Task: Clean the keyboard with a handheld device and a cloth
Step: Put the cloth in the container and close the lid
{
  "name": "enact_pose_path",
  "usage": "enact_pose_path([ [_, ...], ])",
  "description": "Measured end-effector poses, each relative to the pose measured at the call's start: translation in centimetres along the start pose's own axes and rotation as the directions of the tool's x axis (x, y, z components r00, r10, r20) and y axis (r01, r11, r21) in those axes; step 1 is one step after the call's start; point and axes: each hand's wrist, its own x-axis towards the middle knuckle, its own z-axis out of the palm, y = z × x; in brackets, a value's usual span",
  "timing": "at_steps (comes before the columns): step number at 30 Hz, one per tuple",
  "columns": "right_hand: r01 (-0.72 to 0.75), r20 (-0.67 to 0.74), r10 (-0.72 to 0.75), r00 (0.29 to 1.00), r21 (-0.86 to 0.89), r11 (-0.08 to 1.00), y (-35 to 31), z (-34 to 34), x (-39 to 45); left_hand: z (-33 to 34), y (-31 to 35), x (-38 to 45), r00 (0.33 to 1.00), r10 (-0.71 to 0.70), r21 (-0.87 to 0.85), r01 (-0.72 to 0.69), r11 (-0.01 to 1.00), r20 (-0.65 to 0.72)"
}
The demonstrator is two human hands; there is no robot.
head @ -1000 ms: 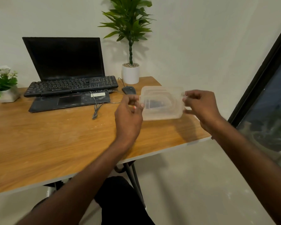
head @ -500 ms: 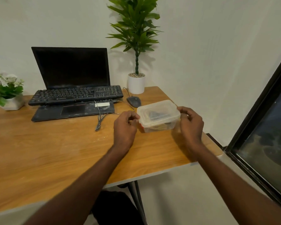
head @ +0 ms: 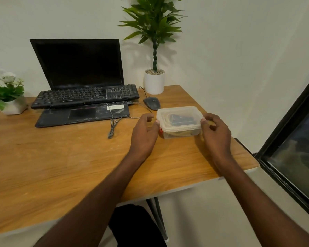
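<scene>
The left hand (head: 144,130) is resting beside the left end of a clear rectangular plastic container with a lid (head: 179,122). Its grip is loose: the fingers are curling a little, the fingertips are at the container's edge, and I cannot tell whether they are really pinching it. The right hand (head: 215,131) is standing at the right end, its grip is closing on the rim of the lid with thumb and curled fingers. The container is sitting on the wooden surface (head: 61,157), near the right front corner. Inside it a dark object and something yellowish are showing through the plastic, too blurred to name.

Just behind the container a black computer mouse (head: 152,103) is lying. To the left, the black external keyboard (head: 86,96) is lying on top of an open black laptop (head: 78,68), and a thin dark cable (head: 112,125) is hanging over the laptop's front edge onto the surface. A tall green plant in a white pot (head: 154,81) is standing at the back, and a small flowering plant in a white pot (head: 7,93) is standing at the far left.
</scene>
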Motion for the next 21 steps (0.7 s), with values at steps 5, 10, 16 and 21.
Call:
enact_pose_path([
  [5, 0.355, 0.296, -0.291, 0.910, -0.192, 0.915, -0.2, 0.8, -0.2, 0.0, -0.3, 0.9, 0.989, -0.114, 0.030, 0.112, 0.993, 0.091],
  [10, 0.269, 0.261, -0.234, 0.937, -0.106, 0.957, 0.2, 0.9, 0.0, -1.7, 0.9, 3.6, 0.876, -0.380, -0.133, 0.432, 0.892, 0.297],
  [16, 0.200, 0.251, -0.197, 0.948, 0.013, 0.980, 0.1, 0.7, 0.2, -2.7, 1.0, 5.6, 0.773, -0.459, -0.199, 0.581, 0.789, 0.437],
  [21, 0.226, 0.258, -0.195, 0.946, -0.096, 0.969, 0.3, 1.0, 0.3, -1.5, 1.1, 5.2, 0.805, -0.506, -0.218, 0.578, 0.787, 0.309],
])
